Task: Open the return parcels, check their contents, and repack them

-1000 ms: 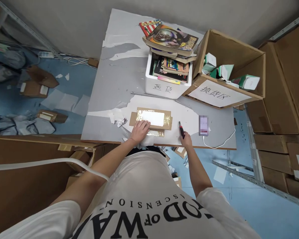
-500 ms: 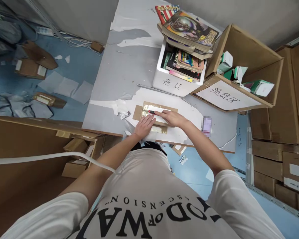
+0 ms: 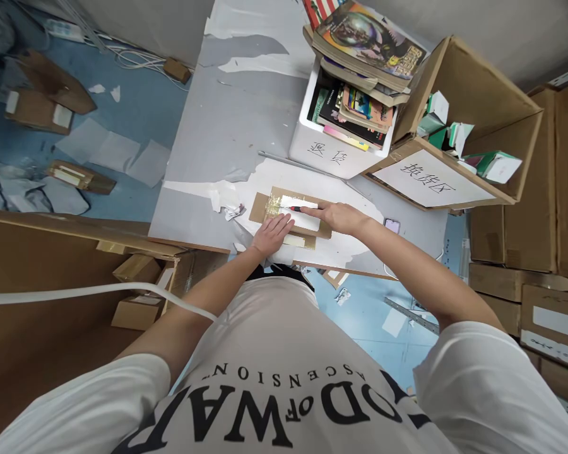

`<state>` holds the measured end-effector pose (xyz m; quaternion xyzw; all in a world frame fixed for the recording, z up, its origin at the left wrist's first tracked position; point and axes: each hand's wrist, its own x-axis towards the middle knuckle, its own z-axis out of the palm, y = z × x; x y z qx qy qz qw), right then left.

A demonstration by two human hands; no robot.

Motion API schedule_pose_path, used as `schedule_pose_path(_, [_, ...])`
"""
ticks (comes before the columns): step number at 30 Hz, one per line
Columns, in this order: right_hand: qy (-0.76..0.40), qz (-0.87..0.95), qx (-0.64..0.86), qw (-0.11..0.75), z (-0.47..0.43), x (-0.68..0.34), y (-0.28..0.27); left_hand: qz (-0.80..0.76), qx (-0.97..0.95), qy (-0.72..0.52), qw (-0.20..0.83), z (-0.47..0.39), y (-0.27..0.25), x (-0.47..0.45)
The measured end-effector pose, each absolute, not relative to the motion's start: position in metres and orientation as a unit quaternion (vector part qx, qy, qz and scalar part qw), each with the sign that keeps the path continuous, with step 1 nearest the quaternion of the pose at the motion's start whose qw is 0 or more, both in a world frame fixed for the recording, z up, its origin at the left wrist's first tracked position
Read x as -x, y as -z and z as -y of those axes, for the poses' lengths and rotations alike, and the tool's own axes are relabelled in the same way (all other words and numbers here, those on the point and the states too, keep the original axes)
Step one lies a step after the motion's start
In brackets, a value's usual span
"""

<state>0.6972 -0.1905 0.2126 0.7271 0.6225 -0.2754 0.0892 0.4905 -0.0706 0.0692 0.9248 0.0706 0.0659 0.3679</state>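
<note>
A flat cardboard parcel (image 3: pixel 325 229) with a white label (image 3: pixel 307 221) and shiny tape lies near the table's front edge. My left hand (image 3: pixel 272 234) is open, fingers stretched out flat on the parcel's left part. In my right hand (image 3: pixel 341 217) is a slim red and black box cutter (image 3: pixel 295 209), its tip pointing left over the label and the taped end. Its index finger reaches along the cutter. Whether the blade touches the cardboard is too small to tell. Another piece of taped cardboard (image 3: pixel 308 242) shows under the parcel's near side.
Crumpled paper (image 3: pixel 231 209) lies left of the parcel on the table (image 3: pixel 246 120). Behind stand a white bin (image 3: pixel 307 145) full of books and a labelled carton (image 3: pixel 492 75) holding small boxes. A phone (image 3: pixel 392 225) lies to the right. A white cable (image 3: pixel 99 291) crosses my left arm.
My right hand has drawn back to the right with the box cutter, uncovering more of the label. My left hand stays on the parcel. The whole view has shifted slightly.
</note>
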Motion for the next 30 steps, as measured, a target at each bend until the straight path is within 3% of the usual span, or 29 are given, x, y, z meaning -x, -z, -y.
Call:
schedule_pose_path(7, [0.263, -0.606, -0.743, 0.110, 0.221, -0.707, -0.207, -0.080, -0.924, -0.062, 0.368, 0.072, -0.071, -0.491])
schedule_pose_path(18, [0.234, -0.640, -0.732, 0.015, 0.218, -0.710, -0.259, -0.076, -0.928, -0.071, 0.357, 0.073, -0.070, -0.491])
schedule_pose_path(30, [0.243, -0.657, -0.710, 0.075, 0.173, -0.688, -0.205, -0.056, -0.956, -0.075, 0.279, 0.073, -0.068, -0.490])
